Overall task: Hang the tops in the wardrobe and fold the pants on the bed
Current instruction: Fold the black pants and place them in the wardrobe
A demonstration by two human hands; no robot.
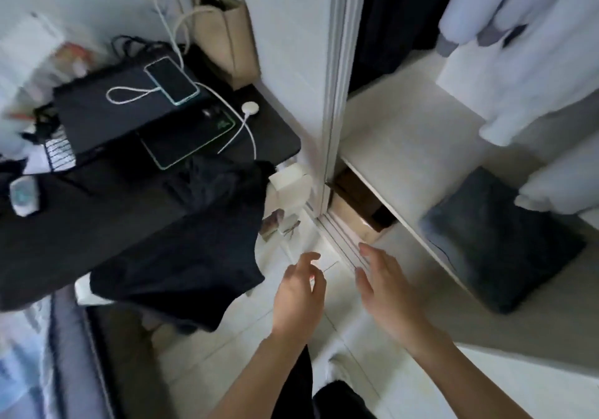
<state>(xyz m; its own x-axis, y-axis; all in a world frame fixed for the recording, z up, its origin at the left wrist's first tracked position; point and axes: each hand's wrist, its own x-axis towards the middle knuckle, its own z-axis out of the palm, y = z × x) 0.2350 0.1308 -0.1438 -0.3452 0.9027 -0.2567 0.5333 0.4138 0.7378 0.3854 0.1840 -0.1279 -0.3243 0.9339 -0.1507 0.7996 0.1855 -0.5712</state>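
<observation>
A black garment [194, 250] drapes over the corner of the dark desk [97, 224] and hangs down toward the floor at centre left. My left hand [299, 295] is just right of its hanging edge, fingers spread, holding nothing. My right hand [385, 295] hovers beside it over the floor by the wardrobe's sliding track [340, 243], also empty with fingers apart. The wardrobe [405, 146] stands open on the right, with white garments [525, 45] hanging at upper right and a folded dark grey garment [499, 240] on its shelf.
On the desk lie a black laptop [107, 110], a phone [171, 80] on a white cable and a charger puck [250, 107]. A beige tote bag [223, 35] hangs on the wall. Cardboard boxes [353, 204] sit under the shelf. The bed edge [29, 353] is at lower left.
</observation>
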